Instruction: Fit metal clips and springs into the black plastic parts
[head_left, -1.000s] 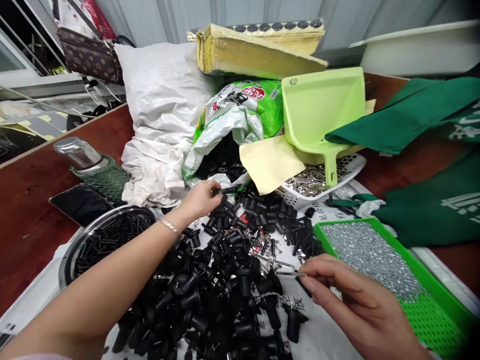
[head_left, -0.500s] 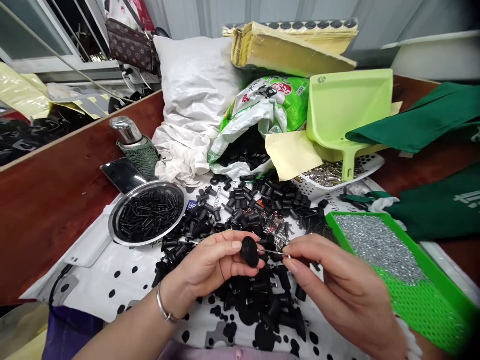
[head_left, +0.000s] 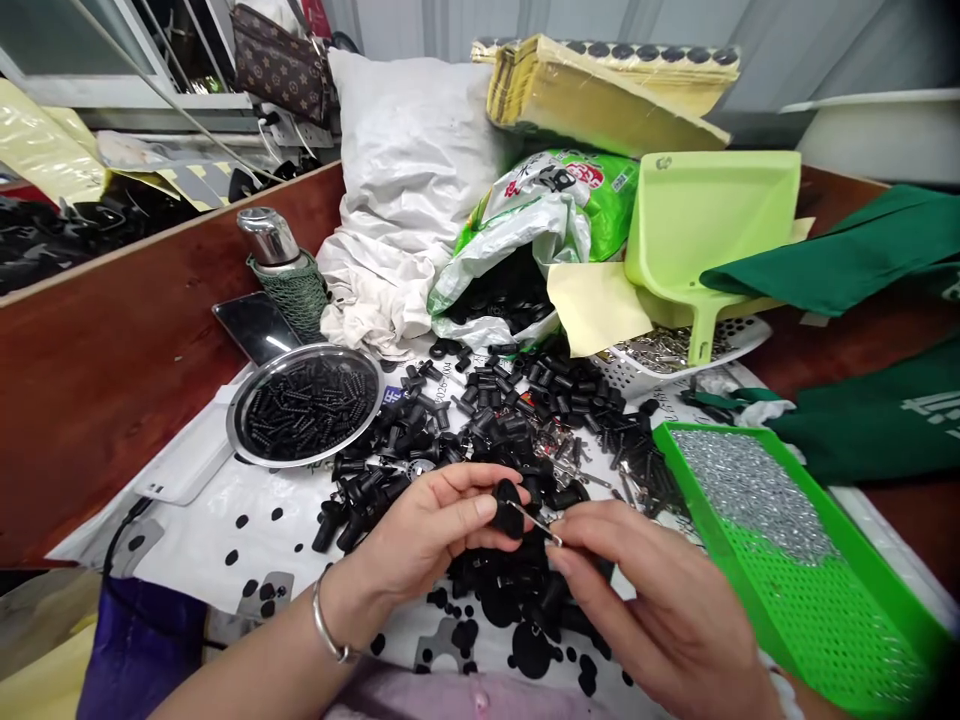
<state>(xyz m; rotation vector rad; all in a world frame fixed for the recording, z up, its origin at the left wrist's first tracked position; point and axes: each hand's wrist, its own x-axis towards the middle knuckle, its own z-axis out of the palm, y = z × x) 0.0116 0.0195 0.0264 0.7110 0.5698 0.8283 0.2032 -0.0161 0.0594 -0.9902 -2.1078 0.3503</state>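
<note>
My left hand (head_left: 431, 525), with a metal bangle at the wrist, is closed around a black plastic part with a round face (head_left: 506, 512). The face is turned to the right. My right hand (head_left: 660, 580) pinches the end of a thin metal pin (head_left: 536, 523) between thumb and forefinger. The pin's far tip meets the face of the black part; how deep it reaches I cannot tell. Beneath and beyond both hands lies a heap of black plastic parts (head_left: 491, 380), with small metal pieces (head_left: 562, 450) scattered among them.
At left, a steel bowl (head_left: 232, 425) holds black springs or screw-like pieces. To the right is a green tray (head_left: 810, 630) with small silvery pieces. Behind stand an opened bag (head_left: 457, 270), a light green dustpan (head_left: 720, 220) over a white basket, and a netted flask (head_left: 289, 295).
My right hand has moved slightly left and down, and the pin now slants up toward the black part. That part has turned a little in my left hand. The camera view has shifted.
</note>
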